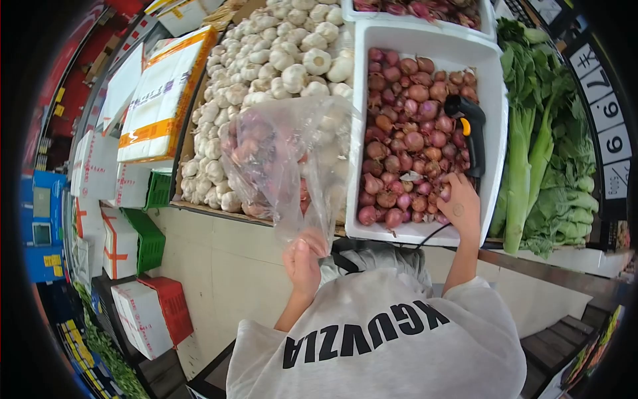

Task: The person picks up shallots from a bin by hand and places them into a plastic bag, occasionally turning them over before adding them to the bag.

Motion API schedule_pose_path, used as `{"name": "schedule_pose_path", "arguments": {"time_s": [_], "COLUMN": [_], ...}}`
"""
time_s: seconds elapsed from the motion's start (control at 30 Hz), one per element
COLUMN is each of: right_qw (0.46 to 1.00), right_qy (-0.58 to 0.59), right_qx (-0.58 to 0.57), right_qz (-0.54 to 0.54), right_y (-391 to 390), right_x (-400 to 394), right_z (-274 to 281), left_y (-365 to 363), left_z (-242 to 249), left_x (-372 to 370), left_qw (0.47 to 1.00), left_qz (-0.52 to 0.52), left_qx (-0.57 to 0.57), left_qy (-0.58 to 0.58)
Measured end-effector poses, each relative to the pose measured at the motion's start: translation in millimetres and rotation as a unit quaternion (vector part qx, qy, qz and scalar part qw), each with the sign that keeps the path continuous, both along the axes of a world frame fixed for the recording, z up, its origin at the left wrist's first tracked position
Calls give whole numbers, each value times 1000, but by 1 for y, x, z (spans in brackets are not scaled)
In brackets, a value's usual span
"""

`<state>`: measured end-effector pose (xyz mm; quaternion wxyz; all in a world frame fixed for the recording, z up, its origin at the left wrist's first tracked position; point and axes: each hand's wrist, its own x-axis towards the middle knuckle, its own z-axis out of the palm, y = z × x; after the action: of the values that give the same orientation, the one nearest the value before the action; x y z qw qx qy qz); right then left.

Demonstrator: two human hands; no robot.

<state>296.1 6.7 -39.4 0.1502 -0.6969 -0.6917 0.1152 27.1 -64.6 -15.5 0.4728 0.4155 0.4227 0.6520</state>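
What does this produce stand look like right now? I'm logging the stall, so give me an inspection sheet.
Surface: white crate on the display shelf.
Job's things: shallots fill the crate; clear plastic bag holds a few.
Clutter: black handheld scanner lying on the shallots.
Hands: left hand grips the bag's neck; right hand reaches into the shallots.
Cables: dark cord below the crate's front edge.
Surroundings: garlic, leafy greens, boxes on the floor.

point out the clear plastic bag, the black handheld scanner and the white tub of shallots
clear plastic bag (279, 159): head view, middle of its crinkled film
black handheld scanner (470, 126): head view, on its handle
white rectangular plastic tub of red shallots (495, 86): head view, right rim
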Motion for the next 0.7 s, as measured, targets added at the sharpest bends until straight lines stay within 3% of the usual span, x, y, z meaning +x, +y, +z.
{"name": "schedule_pose_path", "arguments": {"time_s": [0.1,0.17,0.23,0.37,0.53,0.6,0.7], "right_qw": [1000,970,924,845,826,762,768], "right_qy": [20,228,362,491,530,621,622], "right_qx": [17,55,29,-14,-44,-31,12], "right_qz": [-1,65,120,209,189,182,153], "right_y": [4,7,16,38,51,52,52], "right_x": [-14,-32,-58,-119,-175,-185,-173], "right_z": [21,40,48,31,42,42,41], "left_y": [-3,-6,-5,-4,-3,-2,0], "left_z": [-2,-4,-7,-7,-8,-11,-11], "left_x": [0,4,9,16,21,22,19], "left_qw": [1000,999,992,987,985,985,984], "left_qz": [-4,-14,-71,-99,-130,-132,-127], "left_qx": [-13,-26,-40,-31,-64,-55,-45], "left_qy": [23,39,98,124,97,101,112]}}
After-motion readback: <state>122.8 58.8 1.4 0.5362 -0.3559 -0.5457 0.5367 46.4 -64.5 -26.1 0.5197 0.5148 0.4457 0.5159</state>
